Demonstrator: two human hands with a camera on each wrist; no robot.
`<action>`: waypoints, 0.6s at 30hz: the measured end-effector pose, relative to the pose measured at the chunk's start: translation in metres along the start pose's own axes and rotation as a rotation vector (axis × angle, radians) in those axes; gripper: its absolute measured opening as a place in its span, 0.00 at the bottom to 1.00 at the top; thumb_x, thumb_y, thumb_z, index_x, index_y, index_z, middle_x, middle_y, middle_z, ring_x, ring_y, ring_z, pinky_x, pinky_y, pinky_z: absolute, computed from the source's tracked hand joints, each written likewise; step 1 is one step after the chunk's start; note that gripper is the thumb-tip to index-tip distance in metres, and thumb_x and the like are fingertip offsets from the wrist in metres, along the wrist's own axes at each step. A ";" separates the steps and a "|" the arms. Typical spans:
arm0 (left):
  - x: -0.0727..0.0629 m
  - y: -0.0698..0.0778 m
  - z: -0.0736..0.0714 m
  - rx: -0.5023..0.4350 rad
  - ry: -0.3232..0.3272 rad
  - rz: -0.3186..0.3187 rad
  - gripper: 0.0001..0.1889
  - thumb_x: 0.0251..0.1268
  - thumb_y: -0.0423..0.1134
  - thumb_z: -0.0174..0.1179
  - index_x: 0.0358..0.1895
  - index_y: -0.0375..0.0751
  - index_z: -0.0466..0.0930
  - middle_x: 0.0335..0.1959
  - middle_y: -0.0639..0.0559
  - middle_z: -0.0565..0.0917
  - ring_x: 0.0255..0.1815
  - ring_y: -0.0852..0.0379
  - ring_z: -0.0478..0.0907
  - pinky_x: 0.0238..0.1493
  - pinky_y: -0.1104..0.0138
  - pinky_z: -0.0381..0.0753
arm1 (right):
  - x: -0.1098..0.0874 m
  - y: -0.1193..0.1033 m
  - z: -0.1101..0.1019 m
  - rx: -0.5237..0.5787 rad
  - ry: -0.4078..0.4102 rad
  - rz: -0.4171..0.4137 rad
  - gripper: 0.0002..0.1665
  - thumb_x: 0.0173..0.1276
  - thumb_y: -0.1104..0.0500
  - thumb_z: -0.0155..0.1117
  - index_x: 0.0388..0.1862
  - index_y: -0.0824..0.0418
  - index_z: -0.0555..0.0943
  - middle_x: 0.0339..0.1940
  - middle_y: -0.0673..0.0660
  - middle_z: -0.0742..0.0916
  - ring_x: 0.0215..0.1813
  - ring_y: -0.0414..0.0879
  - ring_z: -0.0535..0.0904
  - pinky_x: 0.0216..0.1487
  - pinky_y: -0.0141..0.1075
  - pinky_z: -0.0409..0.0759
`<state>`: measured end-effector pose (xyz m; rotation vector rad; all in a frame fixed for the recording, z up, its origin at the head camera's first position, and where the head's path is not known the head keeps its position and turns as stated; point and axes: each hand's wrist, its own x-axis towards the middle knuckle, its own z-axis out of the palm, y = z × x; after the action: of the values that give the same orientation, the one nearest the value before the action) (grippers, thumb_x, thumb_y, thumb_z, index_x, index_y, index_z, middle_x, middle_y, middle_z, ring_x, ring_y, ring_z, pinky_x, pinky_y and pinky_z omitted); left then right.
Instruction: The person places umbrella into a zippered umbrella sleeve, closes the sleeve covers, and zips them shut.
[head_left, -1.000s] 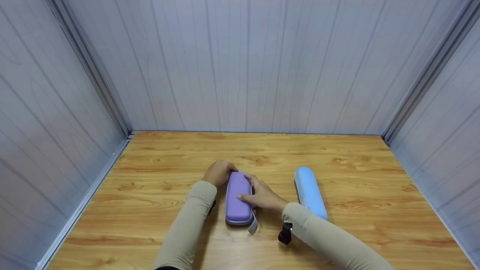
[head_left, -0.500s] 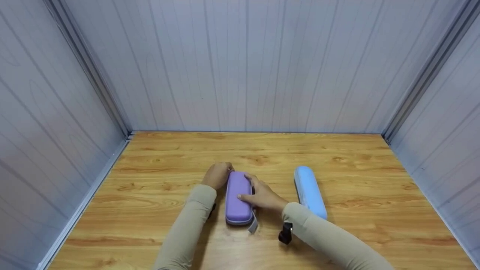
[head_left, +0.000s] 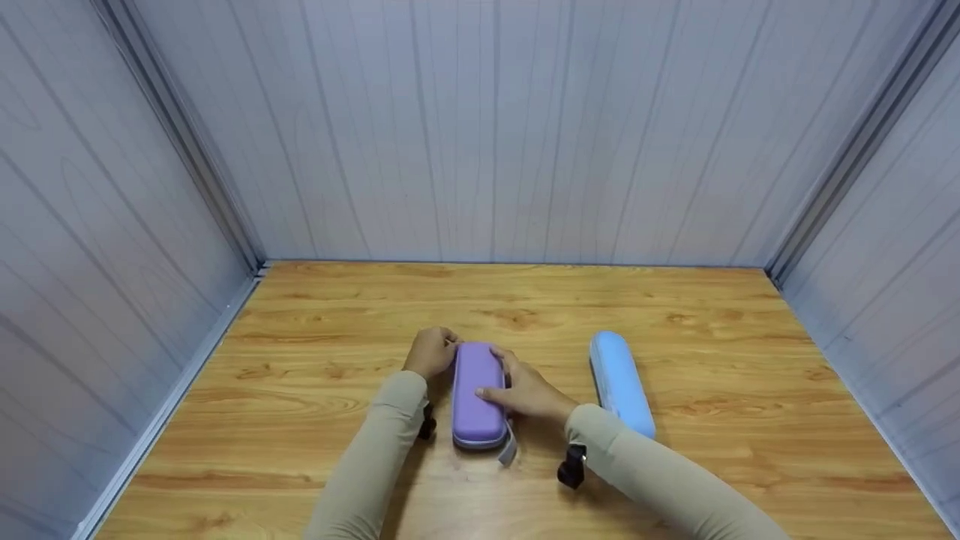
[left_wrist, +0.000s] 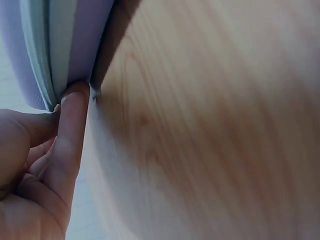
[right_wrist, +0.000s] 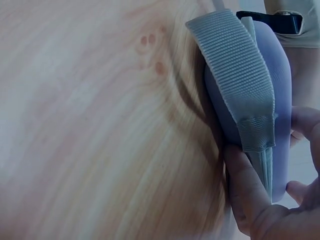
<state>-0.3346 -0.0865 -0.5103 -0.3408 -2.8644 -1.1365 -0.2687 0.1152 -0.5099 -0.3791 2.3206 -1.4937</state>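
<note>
A purple zip-up hard case (head_left: 474,409) lies lengthwise on the wooden table. My right hand (head_left: 531,391) grips its right side, thumb on the lid and fingers along the edge. At the far left corner, my left hand (head_left: 431,352) has thumb and forefinger closed at the grey zipper band (left_wrist: 37,50); the zipper pull between their tips is hidden. In the right wrist view a grey ribbed strap (right_wrist: 237,75) hangs off the case near my right fingers. The zipper side visible in the left wrist view looks closed.
A light blue case (head_left: 624,386) of similar shape lies to the right, its near end close to my right sleeve (head_left: 637,457). White panel walls (head_left: 480,135) bound the wooden table (head_left: 300,420) at the back and both sides.
My left hand has shifted slightly left and toward me, round the far left corner of the purple case. The right hand and both cases stay nearly in place.
</note>
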 end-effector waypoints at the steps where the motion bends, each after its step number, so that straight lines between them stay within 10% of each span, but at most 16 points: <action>1: -0.001 0.000 0.000 -0.010 -0.003 -0.012 0.07 0.69 0.28 0.60 0.41 0.29 0.87 0.37 0.39 0.87 0.39 0.46 0.84 0.41 0.57 0.85 | 0.000 0.000 0.000 0.001 0.003 0.004 0.53 0.70 0.48 0.69 0.82 0.58 0.49 0.67 0.72 0.73 0.41 0.48 0.84 0.38 0.41 0.85; 18: -0.012 -0.006 0.003 -0.264 -0.017 -0.223 0.08 0.72 0.31 0.58 0.41 0.28 0.84 0.35 0.43 0.85 0.34 0.53 0.80 0.35 0.65 0.82 | 0.001 0.002 0.003 -0.023 0.030 0.007 0.53 0.69 0.48 0.69 0.82 0.59 0.49 0.70 0.72 0.70 0.53 0.52 0.81 0.50 0.41 0.83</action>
<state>-0.3238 -0.0910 -0.5176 -0.0369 -2.8235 -1.5623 -0.2684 0.1133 -0.5125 -0.3569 2.3619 -1.4799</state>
